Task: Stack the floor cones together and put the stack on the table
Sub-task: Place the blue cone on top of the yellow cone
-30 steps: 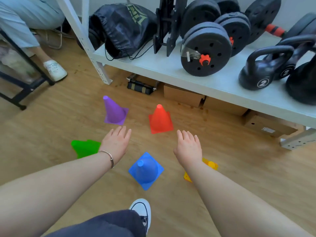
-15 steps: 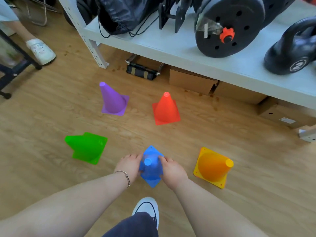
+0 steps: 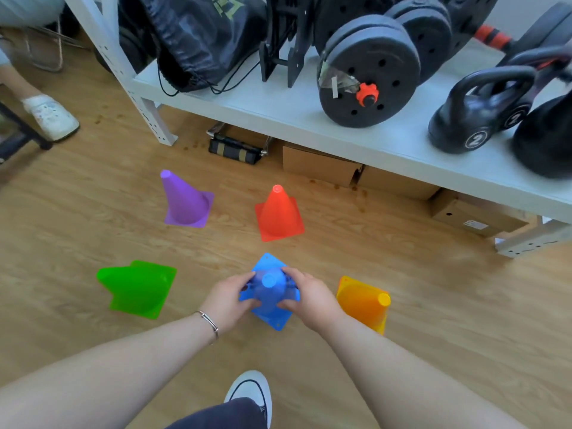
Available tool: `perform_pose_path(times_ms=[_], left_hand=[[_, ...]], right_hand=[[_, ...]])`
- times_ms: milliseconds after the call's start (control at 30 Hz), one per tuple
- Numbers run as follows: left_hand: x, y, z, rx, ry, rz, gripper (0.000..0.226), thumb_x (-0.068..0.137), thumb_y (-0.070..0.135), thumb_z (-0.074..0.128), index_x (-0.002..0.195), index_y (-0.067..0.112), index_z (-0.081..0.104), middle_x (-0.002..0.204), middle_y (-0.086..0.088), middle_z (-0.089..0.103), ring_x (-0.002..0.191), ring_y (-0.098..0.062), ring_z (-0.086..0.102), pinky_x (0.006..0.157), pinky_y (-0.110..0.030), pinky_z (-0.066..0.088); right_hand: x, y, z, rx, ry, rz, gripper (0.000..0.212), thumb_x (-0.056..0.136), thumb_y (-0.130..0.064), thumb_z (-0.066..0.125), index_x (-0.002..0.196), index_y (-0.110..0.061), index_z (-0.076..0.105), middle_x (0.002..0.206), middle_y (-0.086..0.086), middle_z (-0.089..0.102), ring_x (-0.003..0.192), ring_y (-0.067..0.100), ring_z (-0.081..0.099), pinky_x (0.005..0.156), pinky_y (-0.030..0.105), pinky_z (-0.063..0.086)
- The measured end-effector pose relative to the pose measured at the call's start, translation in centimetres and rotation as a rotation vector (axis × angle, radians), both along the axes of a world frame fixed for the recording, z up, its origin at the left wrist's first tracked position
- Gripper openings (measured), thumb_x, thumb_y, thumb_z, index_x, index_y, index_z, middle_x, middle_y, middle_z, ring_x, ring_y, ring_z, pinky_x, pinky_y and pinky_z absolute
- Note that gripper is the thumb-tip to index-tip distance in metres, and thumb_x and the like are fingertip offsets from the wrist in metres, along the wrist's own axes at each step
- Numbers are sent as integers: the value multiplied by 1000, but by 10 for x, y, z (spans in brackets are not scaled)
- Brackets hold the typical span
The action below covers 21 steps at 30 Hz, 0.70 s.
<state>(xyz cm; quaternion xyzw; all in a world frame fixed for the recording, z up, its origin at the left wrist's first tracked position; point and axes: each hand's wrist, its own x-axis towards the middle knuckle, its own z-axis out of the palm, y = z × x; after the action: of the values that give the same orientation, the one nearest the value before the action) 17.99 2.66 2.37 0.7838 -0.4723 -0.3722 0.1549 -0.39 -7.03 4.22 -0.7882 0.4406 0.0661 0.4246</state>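
Clasping the blue cone point(image 3: 270, 289) from both sides: left hand point(image 3: 227, 300) and right hand point(image 3: 311, 300), each grip closed around its body, base on the wooden floor point(image 3: 433, 320). 4 other cones stand apart around it: green cone point(image 3: 137, 287) left, orange cone point(image 3: 363, 301) just right, purple cone point(image 3: 184, 201) and red cone point(image 3: 278, 213) beyond. Tabletop point(image 3: 294, 114) behind holds weights.

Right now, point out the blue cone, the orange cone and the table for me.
blue cone point(image 3: 268, 280): head view, on its flat tip, between both hands.
orange cone point(image 3: 360, 300): head view, on its side wall.
table point(image 3: 278, 111): head view, on a bare patch of its white top.
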Motion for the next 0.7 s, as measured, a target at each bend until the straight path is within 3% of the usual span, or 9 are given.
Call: perform_pose_path(times_ms=[67,200,300,433,533,700], left_hand=[[-4,-18,26,-54,-42,-53,60,70,22,81,126,12,58,118,-3,65,104,-15,63,87,-19,45],[-24,-55,74,-135,6,-102,47,73,17,79,115,9,60,115,-6,65,93,-16,68,84,-31,56],[-46,-79,100,-199,-38,-164,40,77,18,75,113,13,60,117,-1,66,88,-16,70,84,-38,55],[-78,-101,123,-230,-65,-266,53,76,18,75,125,24,55,113,1,66,83,-16,69,83,-34,55],[-101,-109,127,-234,-30,-356,58,72,18,79,123,35,57,107,3,66,82,-13,69,82,-34,57],[-129,-130,116,-180,-65,-507,53,69,32,81,117,31,57,113,9,68,93,-8,69,81,-35,58]], right_hand=[[-11,-13,24,-16,-70,-38,73,80,-24,75,145,-27,43,142,2,56,129,21,53,104,30,42],[-40,-41,69,-38,-158,-133,66,79,-26,76,137,-28,45,138,-4,58,126,18,56,102,34,46],[-69,-58,95,-60,-163,-171,64,79,-32,77,135,-31,45,137,-8,57,127,14,54,102,35,47],[-109,-67,115,-32,-168,-208,62,82,-34,76,135,-37,45,137,-11,56,127,11,51,103,32,46],[-135,-64,123,-16,-162,-239,63,84,-31,75,139,-37,46,138,-11,54,125,10,51,105,33,45],[-170,-55,112,40,-145,-349,68,86,-29,72,146,-39,41,146,-12,48,131,11,47,110,34,42]])
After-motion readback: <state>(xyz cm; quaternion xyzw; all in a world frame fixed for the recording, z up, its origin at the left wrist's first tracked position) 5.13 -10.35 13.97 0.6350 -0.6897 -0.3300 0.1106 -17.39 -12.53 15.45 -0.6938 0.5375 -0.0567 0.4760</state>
